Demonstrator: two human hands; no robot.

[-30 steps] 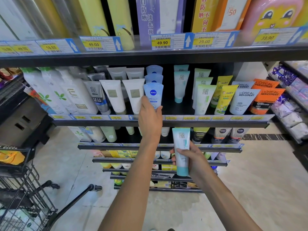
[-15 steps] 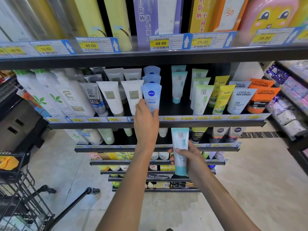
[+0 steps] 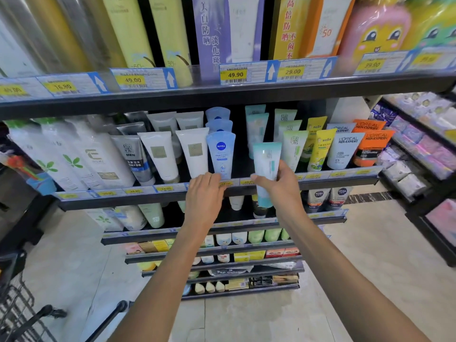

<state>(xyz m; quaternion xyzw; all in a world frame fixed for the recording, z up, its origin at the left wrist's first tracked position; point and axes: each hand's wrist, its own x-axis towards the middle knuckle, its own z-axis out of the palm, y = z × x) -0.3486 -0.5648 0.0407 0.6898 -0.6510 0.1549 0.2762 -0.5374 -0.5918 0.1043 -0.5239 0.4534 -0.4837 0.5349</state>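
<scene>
— Where's the teal tube (image 3: 267, 159)?
— Upright, cap down, in the right hand (image 3: 278, 186). It is in front of the shelf (image 3: 345, 181), between the Nivea tube (image 3: 221, 151) and the pale green tube (image 3: 293, 149).
— And the grip?
— Thumb and fingers are curled round its lower half.
— The left hand (image 3: 204, 193)?
— Its grip is slack, fingers nearly straight, holding nothing. The tips sit at the price strip (image 3: 167, 188) just under the Nivea tube; I can't tell if they touch it.
— Behind?
— Matching teal tubes (image 3: 257, 129) stand further back.
</scene>
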